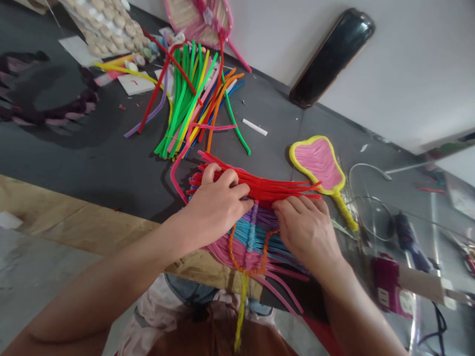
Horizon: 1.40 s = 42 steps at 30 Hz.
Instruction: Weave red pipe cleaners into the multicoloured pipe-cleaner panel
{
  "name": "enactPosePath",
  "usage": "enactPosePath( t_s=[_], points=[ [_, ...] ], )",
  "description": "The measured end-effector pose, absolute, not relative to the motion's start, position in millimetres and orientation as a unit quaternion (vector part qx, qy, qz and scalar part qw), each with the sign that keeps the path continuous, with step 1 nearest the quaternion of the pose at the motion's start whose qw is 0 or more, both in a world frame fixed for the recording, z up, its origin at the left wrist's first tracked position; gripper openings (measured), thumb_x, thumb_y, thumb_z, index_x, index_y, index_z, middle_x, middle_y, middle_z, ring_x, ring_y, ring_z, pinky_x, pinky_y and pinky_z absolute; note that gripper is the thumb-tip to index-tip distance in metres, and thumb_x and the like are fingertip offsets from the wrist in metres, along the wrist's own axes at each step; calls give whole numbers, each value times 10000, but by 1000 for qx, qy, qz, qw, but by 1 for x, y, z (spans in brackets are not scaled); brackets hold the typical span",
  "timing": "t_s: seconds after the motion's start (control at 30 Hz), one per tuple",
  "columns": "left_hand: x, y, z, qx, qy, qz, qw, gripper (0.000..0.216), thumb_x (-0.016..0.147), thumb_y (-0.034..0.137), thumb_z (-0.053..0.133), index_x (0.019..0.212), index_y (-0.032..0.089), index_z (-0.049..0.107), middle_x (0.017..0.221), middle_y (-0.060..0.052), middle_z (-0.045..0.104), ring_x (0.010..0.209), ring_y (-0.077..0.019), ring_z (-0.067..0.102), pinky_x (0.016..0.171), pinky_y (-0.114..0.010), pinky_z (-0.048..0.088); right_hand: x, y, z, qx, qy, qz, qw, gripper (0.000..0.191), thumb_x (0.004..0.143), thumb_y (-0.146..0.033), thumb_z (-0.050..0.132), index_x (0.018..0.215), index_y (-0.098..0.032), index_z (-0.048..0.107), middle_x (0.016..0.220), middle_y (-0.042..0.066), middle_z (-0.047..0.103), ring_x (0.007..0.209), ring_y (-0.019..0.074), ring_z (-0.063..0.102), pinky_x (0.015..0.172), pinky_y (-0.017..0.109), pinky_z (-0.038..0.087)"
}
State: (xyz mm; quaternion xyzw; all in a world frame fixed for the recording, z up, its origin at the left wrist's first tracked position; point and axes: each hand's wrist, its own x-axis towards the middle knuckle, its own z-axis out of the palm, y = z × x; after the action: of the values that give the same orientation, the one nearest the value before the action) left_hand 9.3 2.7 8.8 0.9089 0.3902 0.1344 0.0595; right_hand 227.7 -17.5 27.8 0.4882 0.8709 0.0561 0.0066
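Observation:
Below me lies a woven piece of pipe cleaners [243, 232], with rows of pink, blue and purple and a wrapped strip down its middle. An orange twisted loop [230, 247] curves over it, and a yellow pipe cleaner stem [242, 301] points toward me. Along the far edge runs a bundle of red pipe cleaners [267, 187]. My left hand [224, 200] has its fingers bent over the left part of the red bundle. On the right, my right hand [306, 222] grips the bundle's near side with fingers curled together; the fingertips are partly hidden.
Loose green, yellow and other pipe cleaners [189, 99] lie beyond my left hand. A pink fan-shaped piece with yellow edging [319, 160] rests at the right. A black phone [332, 57] leans on the wall. A glue gun [395, 282] and wires lie far right; a dark headband-like ring [55, 116] lies left.

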Motion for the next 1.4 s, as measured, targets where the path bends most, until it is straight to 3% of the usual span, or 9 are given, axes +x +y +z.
enactPosePath(
  t_s=[0.23,0.57,0.97,1.23,1.4],
  points=[
    [10,2,7,907,391,148,54,191,958,252,558,985,288,744,901,-31,684,950,-236,453,891,-496,244,226,-15,24,484,874,43,-15,187,956,-226,503,851,-196,656,773,31,676,756,200,546,752,334,276],
    [10,1,7,908,395,130,43,157,945,285,585,984,277,737,908,-13,688,952,-248,471,892,-509,247,217,-16,27,475,877,74,22,157,926,-166,511,852,-194,647,779,37,672,753,202,531,784,355,264],
    [11,-1,7,905,404,122,51,119,925,245,610,900,210,721,910,-33,693,1008,-270,490,908,-528,269,215,-14,17,488,872,28,-30,169,958,-190,496,865,-197,637,783,23,668,773,195,561,745,331,272],
    [10,5,2,881,421,186,106,209,917,105,517,753,190,615,691,18,623,900,-185,498,939,-487,266,213,-14,11,486,871,30,-69,173,973,-214,502,861,-200,632,777,16,669,768,180,561,750,325,281],
    [16,9,-5,866,440,217,97,262,950,174,457,756,230,623,660,12,607,888,-200,495,958,-514,269,211,-12,5,500,863,39,-65,202,980,-229,490,861,-196,649,790,23,685,777,185,569,736,335,268]
  ],
)
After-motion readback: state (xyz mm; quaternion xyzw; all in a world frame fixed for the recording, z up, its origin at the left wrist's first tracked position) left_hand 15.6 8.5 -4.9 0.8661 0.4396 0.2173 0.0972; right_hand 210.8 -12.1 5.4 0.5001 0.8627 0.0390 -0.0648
